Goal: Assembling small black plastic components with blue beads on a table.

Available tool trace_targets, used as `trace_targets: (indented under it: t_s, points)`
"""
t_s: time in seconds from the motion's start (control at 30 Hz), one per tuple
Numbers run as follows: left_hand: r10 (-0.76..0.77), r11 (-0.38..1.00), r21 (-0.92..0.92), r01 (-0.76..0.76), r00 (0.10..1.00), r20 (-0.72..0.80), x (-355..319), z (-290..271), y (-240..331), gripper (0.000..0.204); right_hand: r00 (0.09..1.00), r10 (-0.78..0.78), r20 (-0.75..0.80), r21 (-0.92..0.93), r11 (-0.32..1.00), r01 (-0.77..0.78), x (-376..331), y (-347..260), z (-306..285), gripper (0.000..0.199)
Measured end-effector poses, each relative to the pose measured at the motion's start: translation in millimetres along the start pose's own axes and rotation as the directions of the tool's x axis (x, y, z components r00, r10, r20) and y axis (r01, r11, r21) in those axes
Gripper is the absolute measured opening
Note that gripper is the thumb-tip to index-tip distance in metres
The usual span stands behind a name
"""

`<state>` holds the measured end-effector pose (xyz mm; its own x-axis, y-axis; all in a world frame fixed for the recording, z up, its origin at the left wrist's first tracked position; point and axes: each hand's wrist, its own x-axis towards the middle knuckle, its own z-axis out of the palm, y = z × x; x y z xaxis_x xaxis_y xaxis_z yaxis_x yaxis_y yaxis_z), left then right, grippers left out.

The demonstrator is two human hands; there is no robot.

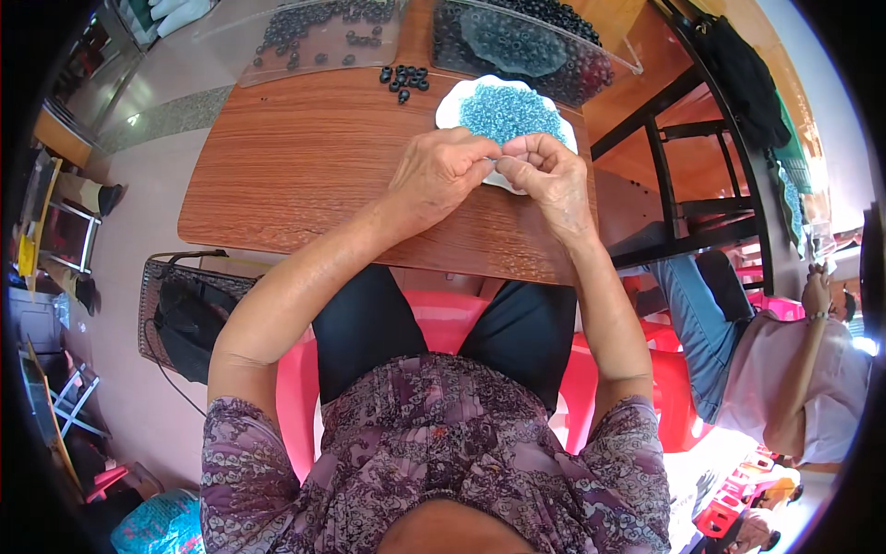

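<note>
- Blue beads (512,109) lie heaped in a scallop-edged white dish (449,109) near the far right of the wooden table (295,175).
- The left hand (443,174) is at the dish's near side, fingers curled in, thumb and forefinger pinched together.
- The right hand (552,175) meets it there, also pinching, thumb against forefinger, partly covering the dish.
- Something tiny may sit between the fingertips, but it is too small to tell.
- Left of the dish, a loose cluster of dark beads (403,79) lies on the tabletop.
- Beyond these stand two clear bins: the left bin (318,74) has scattered dark beads, the right bin (554,85) a fuller load, some reddish.
- Below the table's left edge, a mesh basket (149,295) holds a black bag (192,323).
- At right, another person (771,369) in jeans sits near a dark frame (715,208).
</note>
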<state>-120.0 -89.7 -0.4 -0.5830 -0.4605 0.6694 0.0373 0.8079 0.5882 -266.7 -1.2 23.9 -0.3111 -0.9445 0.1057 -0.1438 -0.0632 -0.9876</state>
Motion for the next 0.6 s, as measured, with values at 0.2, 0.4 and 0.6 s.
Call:
trace_targets:
  t_s: [0.2,0.4,0.6]
  points:
    - [0.04,0.993,0.108,-0.05,0.995,0.097,12.2,6.5,-6.3,0.01,0.999,0.035,-0.011,0.046,0.998,-0.035,4.0,4.0,-6.1,0.016]
    - [-0.445,0.844,-0.191,0.502,0.853,0.273,28.4,6.0,-1.8,0.02,0.986,-0.158,-0.062,-0.219,0.966,0.141,3.3,6.7,-5.8,0.014]
    - [-0.105,0.899,0.437,0.022,0.981,0.166,35.0,11.8,-21.2,0.015,0.975,-0.2,-0.098,-0.342,0.927,0.156,3.4,4.8,-12.2,0.013]
